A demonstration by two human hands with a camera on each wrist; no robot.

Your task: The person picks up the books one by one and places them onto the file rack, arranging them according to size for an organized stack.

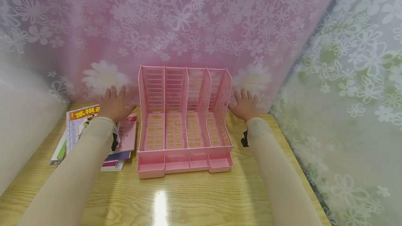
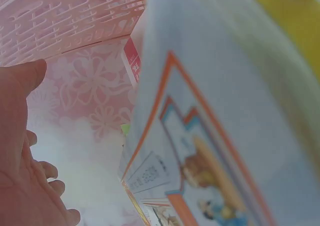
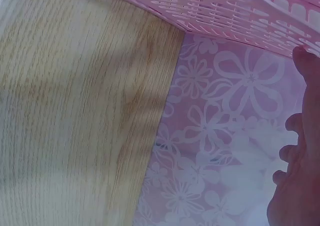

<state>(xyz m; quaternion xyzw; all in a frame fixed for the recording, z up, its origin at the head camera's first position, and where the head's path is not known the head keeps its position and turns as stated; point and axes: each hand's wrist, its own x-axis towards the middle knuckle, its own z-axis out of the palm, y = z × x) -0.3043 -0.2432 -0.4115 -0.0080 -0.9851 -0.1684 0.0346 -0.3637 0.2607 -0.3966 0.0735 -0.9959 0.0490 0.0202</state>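
A pink plastic desktop file rack (image 1: 186, 152) stands on the wooden table, with several upright slots and a row of shallow trays along its front. To its left, my left hand (image 1: 114, 106) is held over a stack of books, fingers spread and thumb pointing toward the rack; in the left wrist view a gap shows between that thumb and the rack's side. On the other side, my right hand (image 1: 244, 105) has its fingers extended, its thumb at the rack's right side panel (image 3: 220, 16). Whether the thumb touches the panel I cannot tell. Neither hand holds anything.
Beneath my left arm lie several books and magazines, among them a magazine with an orange title band (image 1: 82, 113) and a pink booklet (image 1: 128, 135). A flowered pink curtain (image 1: 188, 23) hangs behind the table (image 1: 188, 201); a whitish flowered one (image 1: 351, 114) hangs at the right.
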